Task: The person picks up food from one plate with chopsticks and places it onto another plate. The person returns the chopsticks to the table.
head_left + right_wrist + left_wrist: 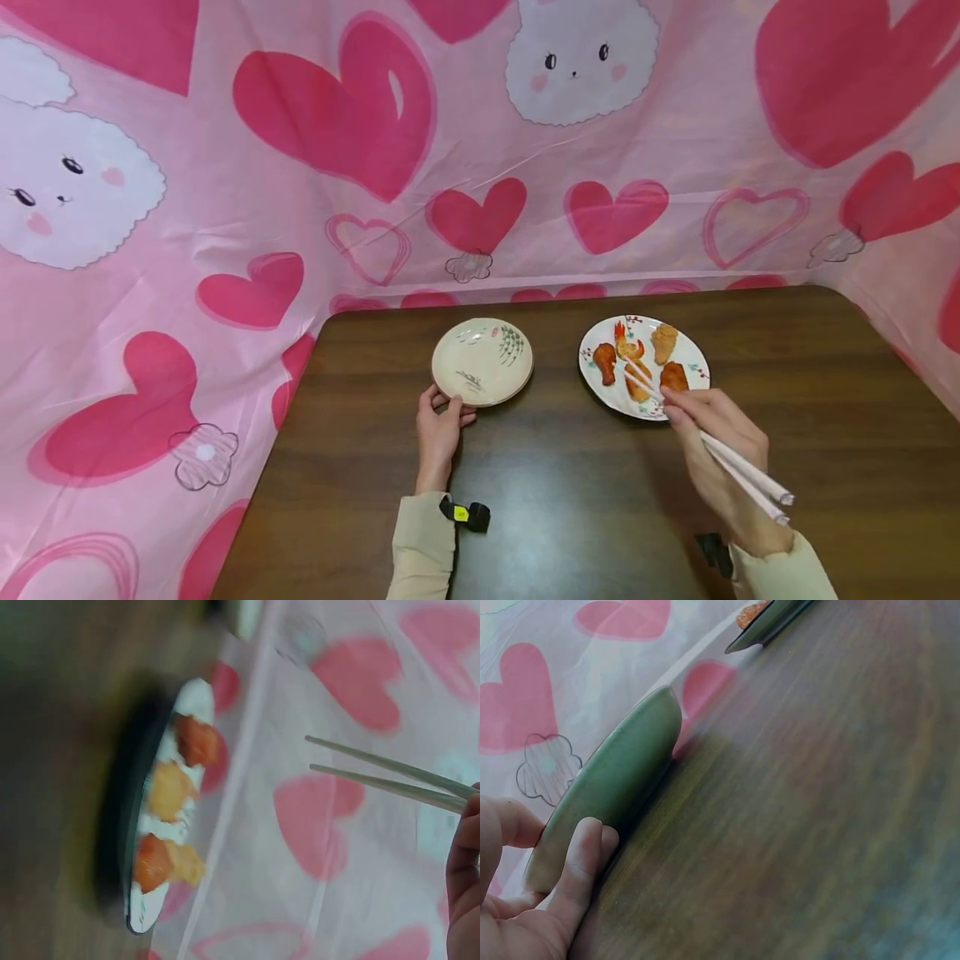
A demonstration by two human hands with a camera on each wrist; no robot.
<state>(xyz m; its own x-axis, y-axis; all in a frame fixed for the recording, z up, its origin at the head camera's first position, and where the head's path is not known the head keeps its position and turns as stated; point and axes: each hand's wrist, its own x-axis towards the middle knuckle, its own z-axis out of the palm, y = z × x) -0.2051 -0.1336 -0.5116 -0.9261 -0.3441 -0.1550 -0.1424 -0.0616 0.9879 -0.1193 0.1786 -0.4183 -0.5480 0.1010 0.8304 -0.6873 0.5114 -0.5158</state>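
Observation:
My left hand point(439, 433) holds the near left rim of a cream plate point(476, 358) with a green leafy print, thumb and fingers at its edge. In the left wrist view the plate's greenish outer side point(622, 769) shows between the fingers. My right hand point(723, 462) grips a pair of pale chopsticks point(746, 477). Their tips stand apart with nothing between them, over a white patterned plate point(610, 398) of food. On it lie a shrimp point(628, 347), a drumstick point(604, 362), a golden piece point(636, 391), a pale fried piece point(663, 342) and a brown piece point(673, 377).
Both plates rest on a dark wooden table point(555, 500), the cream one left of the food plate. A pink cloth point(450, 158) printed with hearts hangs behind the table and along its sides. Dark straps point(471, 515) are on the wrists.

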